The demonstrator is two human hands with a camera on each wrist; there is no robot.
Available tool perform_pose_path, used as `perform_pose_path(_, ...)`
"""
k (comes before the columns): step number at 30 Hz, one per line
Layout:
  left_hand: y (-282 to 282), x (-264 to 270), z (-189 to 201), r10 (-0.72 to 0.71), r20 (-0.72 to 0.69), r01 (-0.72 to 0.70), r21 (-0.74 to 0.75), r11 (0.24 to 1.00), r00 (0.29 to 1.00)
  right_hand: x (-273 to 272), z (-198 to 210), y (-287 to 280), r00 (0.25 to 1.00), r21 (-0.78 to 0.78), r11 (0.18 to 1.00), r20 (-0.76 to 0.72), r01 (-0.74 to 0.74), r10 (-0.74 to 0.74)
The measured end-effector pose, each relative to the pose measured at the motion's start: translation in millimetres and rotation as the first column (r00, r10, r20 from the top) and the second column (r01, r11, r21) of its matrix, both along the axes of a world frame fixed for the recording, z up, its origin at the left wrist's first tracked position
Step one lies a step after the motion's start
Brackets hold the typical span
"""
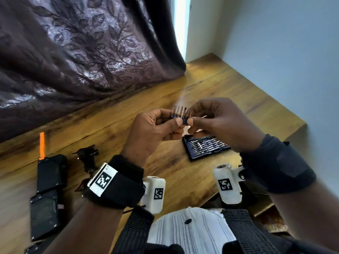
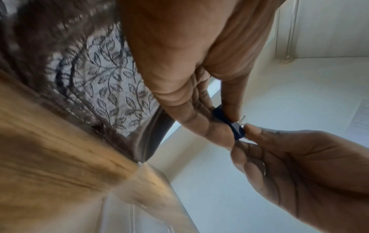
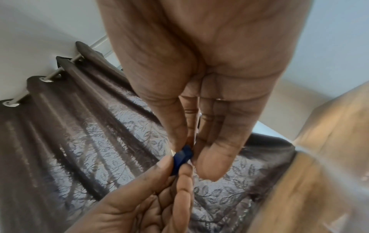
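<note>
Two hands are holding a blue bit strip (image 1: 180,115) up above the wooden table (image 1: 128,114) in the head view. The left hand (image 1: 152,132) is pinching it between thumb and curled fingers, and the right hand (image 1: 220,123) is pinching its right end, with the metal bits pointing up and away. A bit case (image 1: 205,147) is lying open on the table just under the right hand. A black device (image 1: 47,180) is lying far left, and a curtain (image 1: 82,52) is hanging behind.

From the left wrist, the left hand (image 2: 179,63) is gripping the bit strip (image 2: 229,124) while the right hand (image 2: 299,165) is touching its end with the thumb tip.

From the right wrist, the right hand (image 3: 199,63) is pinching the bit strip (image 3: 182,159), with the left hand (image 3: 139,197) clamping it from below.
</note>
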State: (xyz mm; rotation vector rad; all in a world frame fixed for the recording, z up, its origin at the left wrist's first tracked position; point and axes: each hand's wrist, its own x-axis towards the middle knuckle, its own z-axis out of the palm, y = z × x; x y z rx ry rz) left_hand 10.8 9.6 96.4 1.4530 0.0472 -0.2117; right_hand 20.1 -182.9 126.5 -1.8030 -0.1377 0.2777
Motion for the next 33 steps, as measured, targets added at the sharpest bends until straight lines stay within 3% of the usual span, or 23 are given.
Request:
perform_pose_path(9, -74.6, 36.7, -17.9, -0.226, -0.046, 0.230, 0.102, 0.968, 0.973, 7.2, -20.9, -81.6, 0.991, -0.109, 0.985, -0.010, 0.131, -0.133)
perform_pose_path(14, -112.9, 59.8, -31.2, -0.423, -0.054, 0.415, 0.338, 0.845, 0.904, 10.7, -26.7, -121.4, 0.993, -0.228, 0.968, -0.020, 0.109, -0.117)
perform_pose_path(17, -128.2, 68.8, -36.1, -0.513, -0.099, 0.512, 0.355, 0.782, 0.853, 10.8, -30.8, -133.5, 0.996, -0.287, 0.954, -0.014, 0.082, -0.090)
perform_pose_path(22, -138.5, 71.9, -39.5, -0.470, -0.117, 0.483, 0.286, 0.827, 0.875, 14.0, -44.9, -143.8, 0.981, -0.204, 0.964, -0.060, 0.170, -0.186)
perform_pose_path(28, -140.5, 74.8, -42.5, -0.510, -0.109, 0.505, 0.415, 0.757, 0.853, 24.4, -58.3, -144.3, 0.980, -0.142, 0.980, -0.122, 0.141, -0.158)
perform_pose_path(31, -140.2, 73.6, -47.6, -0.458, -0.096, 0.450, 0.442, 0.776, 0.884, 30.1, -68.3, -144.5, 0.977, -0.153, 0.977, -0.127, 0.151, -0.171)
perform_pose_path(33, -132.5, 70.7, -57.0, -0.410, -0.075, 0.383, 0.539, 0.750, 0.909, 32.2, -78.4, -147.0, 0.964, -0.154, 0.968, -0.147, 0.200, -0.223)
